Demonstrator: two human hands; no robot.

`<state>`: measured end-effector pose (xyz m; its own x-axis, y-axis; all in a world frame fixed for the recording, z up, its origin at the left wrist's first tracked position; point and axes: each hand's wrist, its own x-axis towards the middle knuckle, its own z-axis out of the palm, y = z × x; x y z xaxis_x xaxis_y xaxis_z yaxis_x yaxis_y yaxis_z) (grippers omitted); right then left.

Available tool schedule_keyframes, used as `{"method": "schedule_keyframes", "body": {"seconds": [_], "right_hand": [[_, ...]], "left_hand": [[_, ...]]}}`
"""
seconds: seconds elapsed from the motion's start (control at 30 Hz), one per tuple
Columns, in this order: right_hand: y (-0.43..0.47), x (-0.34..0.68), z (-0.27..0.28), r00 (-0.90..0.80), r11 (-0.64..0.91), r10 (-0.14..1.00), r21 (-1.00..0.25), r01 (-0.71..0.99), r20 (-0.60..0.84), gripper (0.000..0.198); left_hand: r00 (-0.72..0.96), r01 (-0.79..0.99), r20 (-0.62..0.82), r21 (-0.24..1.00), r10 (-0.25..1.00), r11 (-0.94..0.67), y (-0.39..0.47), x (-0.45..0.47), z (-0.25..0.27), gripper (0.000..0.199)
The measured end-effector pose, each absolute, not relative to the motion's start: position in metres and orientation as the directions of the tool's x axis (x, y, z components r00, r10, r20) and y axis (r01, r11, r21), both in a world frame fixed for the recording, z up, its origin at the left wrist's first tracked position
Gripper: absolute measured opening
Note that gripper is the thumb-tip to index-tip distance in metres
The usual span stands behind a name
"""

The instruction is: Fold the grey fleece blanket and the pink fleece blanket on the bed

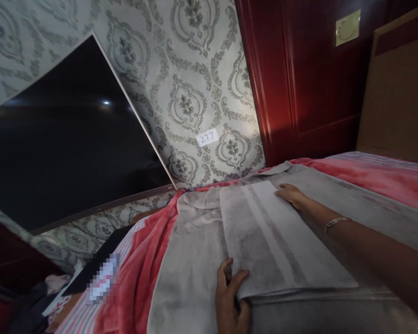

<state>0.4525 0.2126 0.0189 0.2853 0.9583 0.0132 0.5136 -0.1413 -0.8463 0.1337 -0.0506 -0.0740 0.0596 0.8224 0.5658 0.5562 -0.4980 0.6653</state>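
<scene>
A folded grey towel-like cloth point(261, 236) with a lighter stripe lies flat on a larger spread grey blanket point(191, 260). At its near left corner is my left hand point(231, 297), fingers curved and apart, the fingertips touching the edge and top of the cloth. My right hand point(292, 195) reaches to the far right corner, its fingers closed together on the edge there. Part of the right fingertips' grip is hard to make out. A thin bracelet point(337, 221) circles my right wrist.
Under the blanket is a bed with a red-pink cover point(151, 260) and striped sheet. A large black television point(73, 134) hangs on the patterned wall at left. A dark red wooden panel point(320, 83) and a cardboard box point(399, 97) stand at right. A label point(207, 137) reads 277.
</scene>
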Motion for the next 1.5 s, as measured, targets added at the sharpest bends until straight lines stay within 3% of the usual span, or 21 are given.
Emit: {"method": "schedule_keyframes", "body": {"seconds": [0.37,0.8,1.17,1.27,1.37,1.43,1.5], "right_hand": [[0.22,0.423,0.002,0.338,-0.196,0.937,-0.674,0.712,0.085,0.059],[0.175,0.448,0.006,0.184,-0.099,0.98,-0.61,0.786,0.079,0.069],[0.1,0.458,0.003,0.07,-0.012,0.992,-0.487,0.873,0.101,0.059],[0.097,0.452,0.01,0.025,0.058,0.983,-0.439,0.896,0.181,0.059],[0.089,0.432,0.01,-0.122,0.251,0.93,-0.356,0.9,0.347,0.065],[0.08,0.413,0.001,-0.244,0.367,0.892,-0.293,0.883,0.381,0.068],[0.071,0.397,-0.012,-0.33,0.425,0.883,-0.269,0.864,0.334,0.068]], "left_hand": [[0.133,0.608,0.625,0.562,0.769,-0.561,-0.052,0.135,-0.067,0.067],[0.016,0.543,0.478,0.733,0.878,-0.409,-0.056,0.139,-0.061,0.066],[0.045,0.548,0.424,0.747,0.905,-0.377,-0.058,0.138,-0.035,0.056],[0.138,0.538,0.383,0.745,0.913,-0.394,-0.056,0.124,-0.014,0.046],[0.174,0.566,0.414,0.7,0.894,-0.435,-0.039,0.122,0.02,0.038],[0.175,0.634,0.434,0.637,0.884,-0.438,-0.018,0.137,0.039,0.045],[0.259,0.722,0.364,0.543,0.895,-0.43,0.009,0.16,0.05,0.055]]}}
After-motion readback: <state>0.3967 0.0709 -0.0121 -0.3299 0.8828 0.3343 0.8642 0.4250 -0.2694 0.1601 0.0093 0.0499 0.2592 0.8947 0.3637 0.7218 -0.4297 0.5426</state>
